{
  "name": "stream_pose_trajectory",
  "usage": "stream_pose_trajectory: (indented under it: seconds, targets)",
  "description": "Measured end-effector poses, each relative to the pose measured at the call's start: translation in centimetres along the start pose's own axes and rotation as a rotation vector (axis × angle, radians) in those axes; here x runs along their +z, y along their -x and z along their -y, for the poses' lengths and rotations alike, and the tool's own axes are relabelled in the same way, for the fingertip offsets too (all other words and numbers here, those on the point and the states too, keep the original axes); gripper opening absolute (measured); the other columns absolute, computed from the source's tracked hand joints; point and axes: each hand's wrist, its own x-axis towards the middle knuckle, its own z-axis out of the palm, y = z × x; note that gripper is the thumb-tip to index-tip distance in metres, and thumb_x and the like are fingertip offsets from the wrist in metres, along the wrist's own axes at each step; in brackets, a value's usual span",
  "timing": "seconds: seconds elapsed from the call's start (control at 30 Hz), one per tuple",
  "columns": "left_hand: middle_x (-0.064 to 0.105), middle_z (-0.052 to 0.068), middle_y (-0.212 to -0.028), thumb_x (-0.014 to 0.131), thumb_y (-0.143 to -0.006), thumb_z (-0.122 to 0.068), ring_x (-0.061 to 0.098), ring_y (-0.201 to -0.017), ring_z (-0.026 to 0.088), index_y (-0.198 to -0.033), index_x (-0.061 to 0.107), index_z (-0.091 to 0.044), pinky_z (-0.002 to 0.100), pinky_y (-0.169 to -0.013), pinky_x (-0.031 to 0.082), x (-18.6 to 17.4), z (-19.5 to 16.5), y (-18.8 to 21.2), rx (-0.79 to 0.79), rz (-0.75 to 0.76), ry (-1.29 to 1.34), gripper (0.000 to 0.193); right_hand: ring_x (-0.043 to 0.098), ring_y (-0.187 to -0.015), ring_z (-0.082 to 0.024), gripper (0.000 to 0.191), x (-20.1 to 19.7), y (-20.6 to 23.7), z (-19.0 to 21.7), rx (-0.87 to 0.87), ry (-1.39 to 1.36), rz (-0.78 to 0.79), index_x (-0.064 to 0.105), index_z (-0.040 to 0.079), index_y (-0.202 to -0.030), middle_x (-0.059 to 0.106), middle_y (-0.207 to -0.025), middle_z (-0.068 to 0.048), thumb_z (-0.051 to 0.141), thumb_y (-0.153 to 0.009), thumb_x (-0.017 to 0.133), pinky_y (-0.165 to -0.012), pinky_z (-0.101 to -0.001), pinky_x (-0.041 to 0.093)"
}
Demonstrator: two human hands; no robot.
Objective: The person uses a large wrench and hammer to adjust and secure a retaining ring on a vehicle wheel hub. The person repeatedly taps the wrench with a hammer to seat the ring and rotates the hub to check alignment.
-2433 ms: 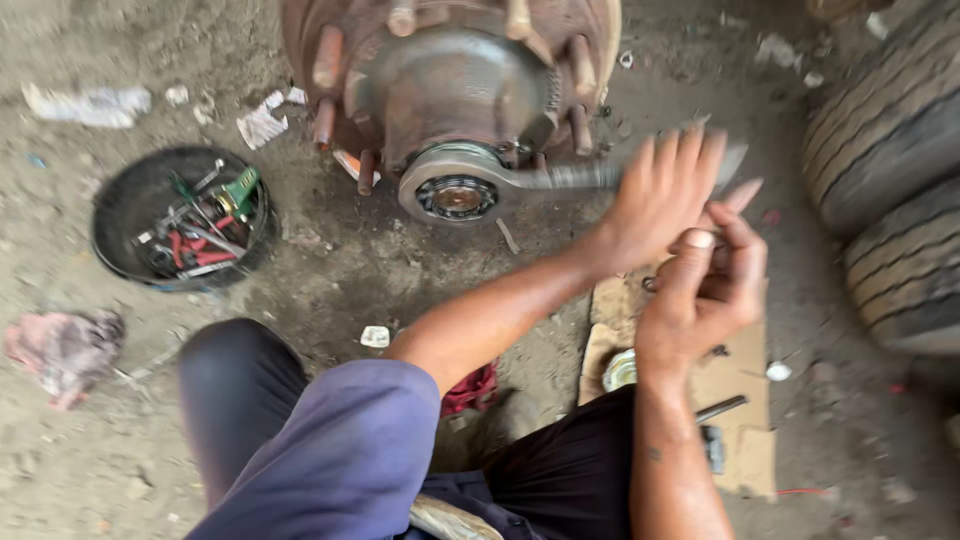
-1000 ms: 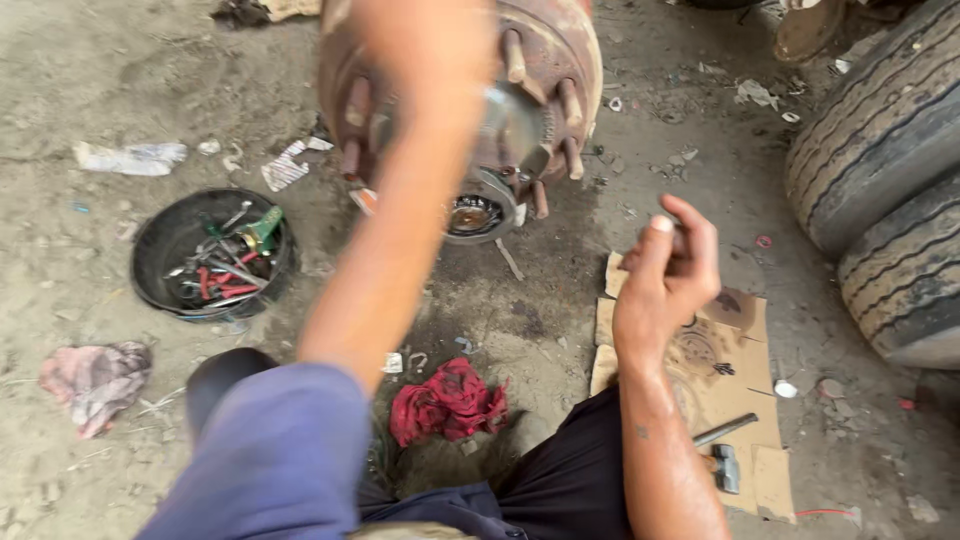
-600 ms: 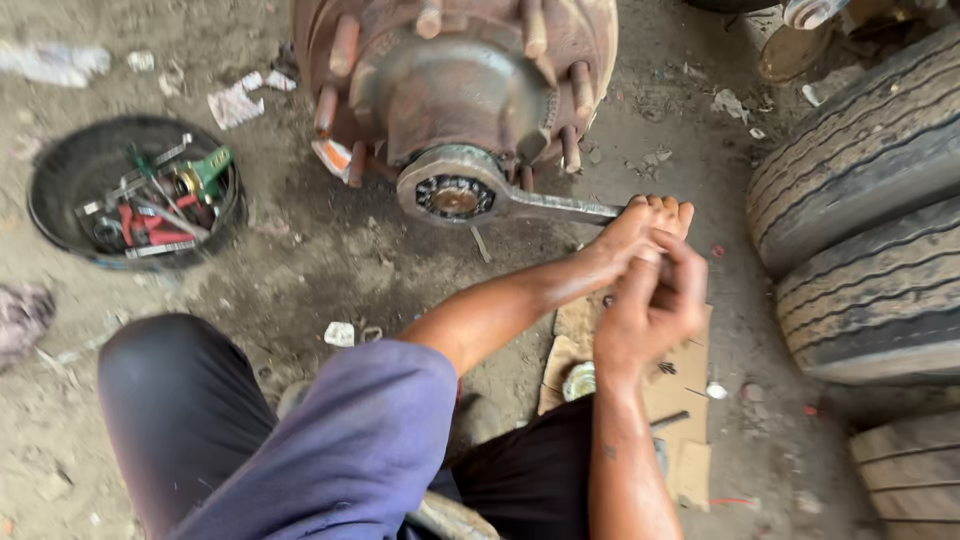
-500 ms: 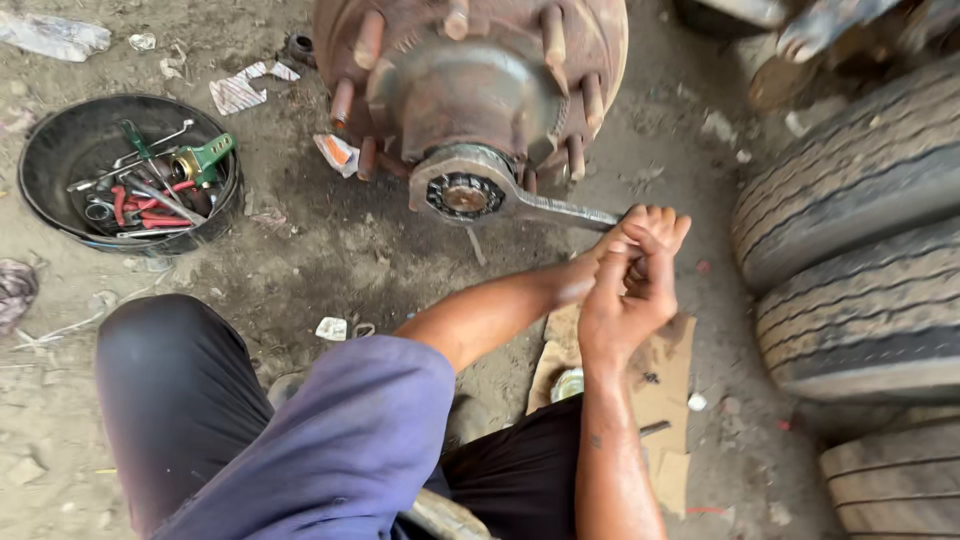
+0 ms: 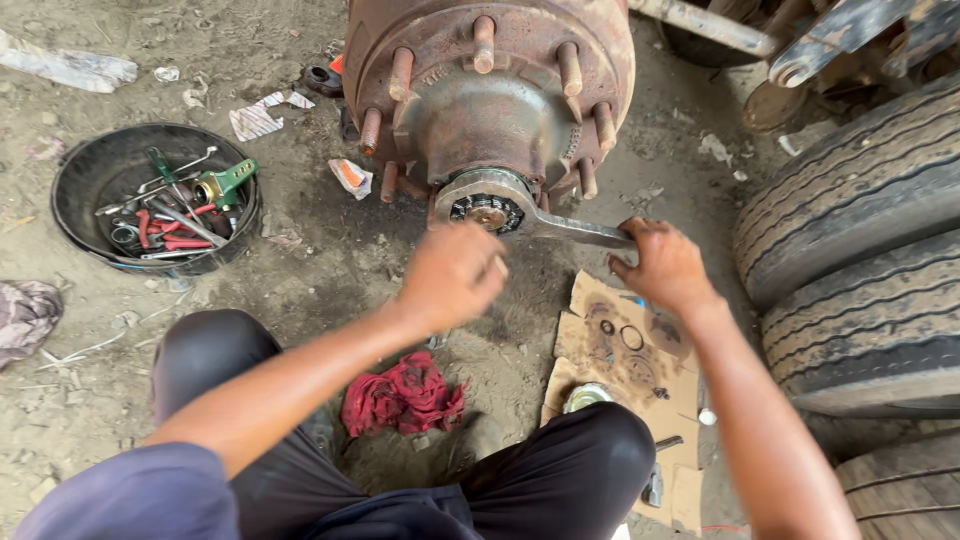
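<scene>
Both hands have parted since the earlier frames, when they met over the wrench handle at right of centre. Now the person's right hand (image 5: pixel 668 265) closes its fingers around the end of the long flat steel hub wrench (image 5: pixel 560 222), whose ring head sits over the nut at the centre of the rusty studded wheel hub (image 5: pixel 492 85) in the upper middle of the frame; the grip at the far end gives the most leverage. The left hand (image 5: pixel 452 272) hangs blurred just below the hub nut, fingers curled loosely, holding nothing that can be made out. Small rings and seals lie on torn brown cardboard (image 5: pixel 620 345) at lower right, kept off the dirt. A round black rubber tub of hand tools (image 5: pixel 155 198) sits at upper left, within reach, and a crumpled red rag (image 5: pixel 403 393) lies between the knees.
</scene>
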Motion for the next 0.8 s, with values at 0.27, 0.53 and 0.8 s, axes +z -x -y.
stream_pose_trajectory:
  seconds: [0.27, 0.53, 0.8]
  targets:
    - [0.051, 0.022, -0.144, 0.05, -0.114, -0.042, 0.048, -0.137, 0.038, -0.14, 0.053, 0.0, 0.055, -0.118, 0.036, -8.6, 7.3, -8.1, 0.046, -0.387, -0.126, 0.049, 0.071, -0.076, -0.034, 0.036, 1.6, -7.4, -3.4, -0.107, -0.001, 0.623, 0.076, 0.009, -0.102, 0.075, -0.08, -0.017, 0.04, -0.086, 0.068, -0.077, -0.0501, 0.057]
    - [0.047, 0.017, -0.164, 0.043, -0.117, -0.044, 0.038, -0.157, 0.034, -0.156, 0.053, -0.003, 0.05, -0.134, 0.021, -6.3, 12.2, -9.5, 0.031, -0.234, -0.098, 0.058, 0.064, -0.047, -0.023, 0.021, 6.2, -7.3, -6.9, -0.089, -0.186, 0.657, 0.08, 0.009, -0.097, 0.075, -0.068, -0.01, 0.024, -0.083, 0.073, -0.055, -0.0419, 0.057]
    - [0.045, 0.021, -0.159, 0.045, -0.117, -0.05, 0.047, -0.152, 0.035, -0.159, 0.045, -0.004, 0.04, -0.124, 0.037, -5.9, 12.3, -9.1, 0.02, -0.266, 0.166, 0.062, 0.07, -0.051, -0.021, 0.024, 7.7, -6.3, -6.0, -0.095, -0.298, 0.488, 0.083, 0.011, -0.097, 0.078, -0.072, -0.01, 0.022, -0.075, 0.08, -0.061, -0.0371, 0.061]
